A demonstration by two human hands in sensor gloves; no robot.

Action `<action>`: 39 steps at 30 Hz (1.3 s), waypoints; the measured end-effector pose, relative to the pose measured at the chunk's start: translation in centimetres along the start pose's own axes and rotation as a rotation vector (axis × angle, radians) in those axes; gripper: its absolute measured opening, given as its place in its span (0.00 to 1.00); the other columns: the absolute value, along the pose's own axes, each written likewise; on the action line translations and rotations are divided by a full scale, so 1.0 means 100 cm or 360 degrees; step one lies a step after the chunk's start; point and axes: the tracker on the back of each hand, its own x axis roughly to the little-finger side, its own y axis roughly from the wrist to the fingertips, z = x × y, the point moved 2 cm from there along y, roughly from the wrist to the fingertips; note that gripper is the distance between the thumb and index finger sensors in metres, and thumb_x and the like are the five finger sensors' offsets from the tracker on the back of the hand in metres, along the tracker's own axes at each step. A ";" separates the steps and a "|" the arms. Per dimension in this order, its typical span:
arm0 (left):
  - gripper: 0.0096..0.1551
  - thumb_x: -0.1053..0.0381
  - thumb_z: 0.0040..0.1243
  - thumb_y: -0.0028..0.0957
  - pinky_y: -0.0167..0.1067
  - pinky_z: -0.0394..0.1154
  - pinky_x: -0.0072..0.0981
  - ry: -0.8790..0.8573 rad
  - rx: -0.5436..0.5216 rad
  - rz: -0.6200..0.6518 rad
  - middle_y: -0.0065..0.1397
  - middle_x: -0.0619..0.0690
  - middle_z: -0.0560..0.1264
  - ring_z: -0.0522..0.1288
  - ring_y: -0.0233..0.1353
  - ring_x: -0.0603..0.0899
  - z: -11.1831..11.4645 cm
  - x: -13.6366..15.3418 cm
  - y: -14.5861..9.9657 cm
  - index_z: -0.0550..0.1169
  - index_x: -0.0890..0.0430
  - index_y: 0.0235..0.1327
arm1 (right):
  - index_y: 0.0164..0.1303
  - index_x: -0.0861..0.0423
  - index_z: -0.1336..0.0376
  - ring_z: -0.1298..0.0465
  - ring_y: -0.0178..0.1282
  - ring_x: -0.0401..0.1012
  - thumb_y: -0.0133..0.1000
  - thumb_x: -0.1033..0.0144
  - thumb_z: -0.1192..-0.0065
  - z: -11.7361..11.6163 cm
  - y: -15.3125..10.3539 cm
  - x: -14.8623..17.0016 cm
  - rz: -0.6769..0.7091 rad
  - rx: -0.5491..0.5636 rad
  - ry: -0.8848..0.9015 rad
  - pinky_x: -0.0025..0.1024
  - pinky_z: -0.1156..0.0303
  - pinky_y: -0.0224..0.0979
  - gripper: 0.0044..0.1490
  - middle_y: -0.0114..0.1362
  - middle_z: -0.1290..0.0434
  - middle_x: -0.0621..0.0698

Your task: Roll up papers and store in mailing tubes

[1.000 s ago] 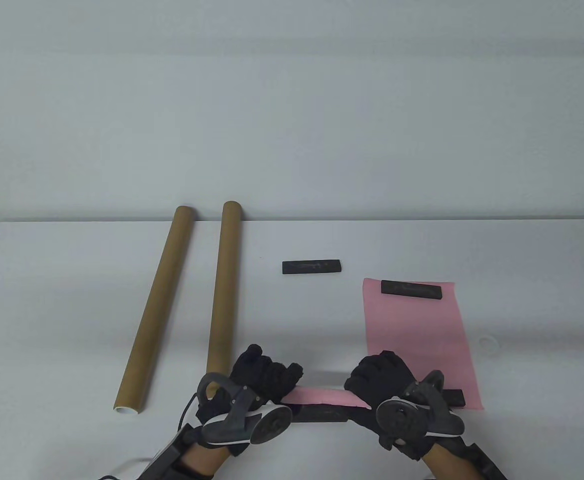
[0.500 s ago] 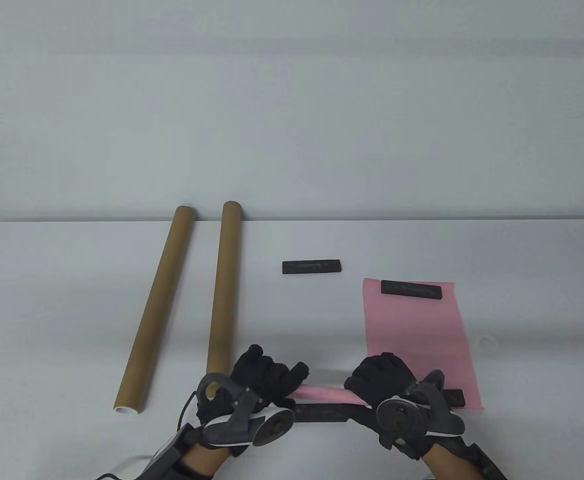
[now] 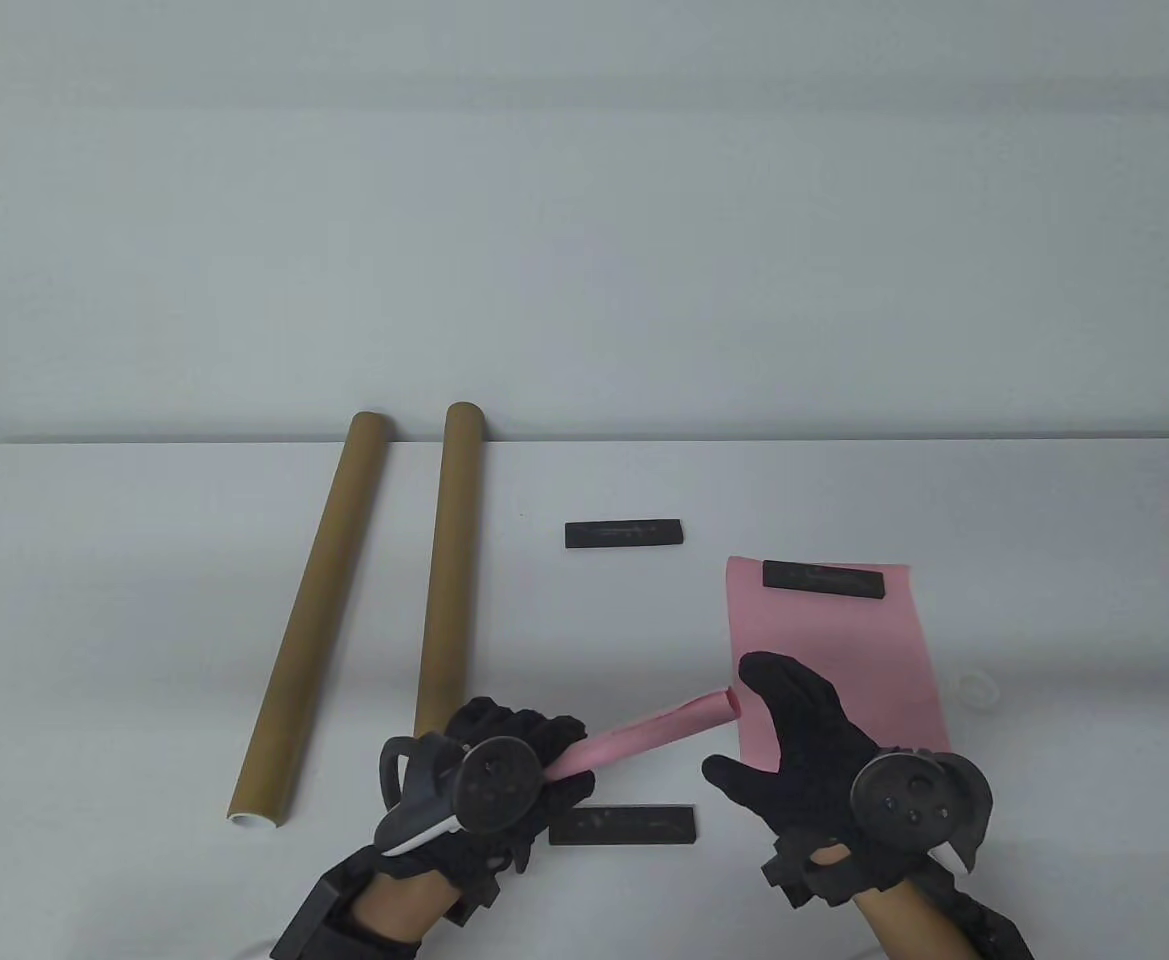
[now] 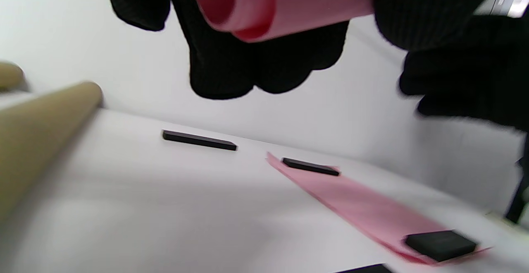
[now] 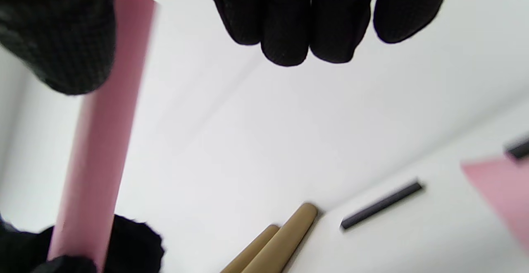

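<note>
Gripping the rolled pink paper [image 3: 644, 741] above the table in the left hand [image 3: 504, 770], with the right hand [image 3: 804, 745] spread just off its far end, keep it tight and aim for the nearer mailing tube [image 3: 449, 570].

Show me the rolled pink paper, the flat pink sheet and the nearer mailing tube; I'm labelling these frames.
rolled pink paper [image 3: 649, 738], table view, middle of the roll
flat pink sheet [image 3: 834, 630], table view, bare centre
nearer mailing tube [image 3: 449, 560], table view, mid-length of its wall
</note>
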 end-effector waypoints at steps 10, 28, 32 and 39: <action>0.40 0.24 0.58 0.36 0.71 0.75 0.50 0.0092 0.0143 0.0293 0.57 0.40 0.85 0.88 0.59 0.49 0.021 -0.030 -0.002 0.78 0.40 0.60 | 0.70 0.52 0.30 0.24 0.74 0.57 0.53 0.42 0.23 -0.044 0.001 0.004 -0.0071 -0.0458 0.1036 0.60 0.28 0.74 0.40 0.71 0.24 0.54; 0.51 0.25 0.61 0.38 0.74 0.68 0.58 0.0380 0.0169 -0.0463 0.74 0.49 0.73 0.77 0.74 0.59 -0.007 0.045 0.006 0.65 0.45 0.75 | 0.49 0.56 0.20 0.13 0.53 0.55 0.48 0.38 0.23 -0.002 0.005 -0.010 0.0178 -0.0403 -0.0263 0.57 0.18 0.56 0.35 0.51 0.13 0.55; 0.53 0.25 0.60 0.38 0.74 0.67 0.59 0.0379 0.0194 -0.0635 0.76 0.50 0.71 0.76 0.74 0.60 -0.010 0.062 0.007 0.63 0.46 0.76 | 0.50 0.56 0.21 0.13 0.54 0.56 0.49 0.37 0.24 -0.010 0.005 0.000 0.0145 -0.0481 -0.0268 0.58 0.18 0.57 0.35 0.52 0.14 0.55; 0.59 0.24 0.59 0.40 0.72 0.70 0.57 0.0294 0.0447 -0.0990 0.79 0.55 0.65 0.71 0.76 0.64 -0.006 0.090 0.024 0.55 0.52 0.79 | 0.50 0.56 0.21 0.13 0.54 0.55 0.49 0.38 0.25 -0.002 0.005 -0.007 0.0185 -0.0392 -0.0198 0.57 0.19 0.57 0.35 0.52 0.14 0.54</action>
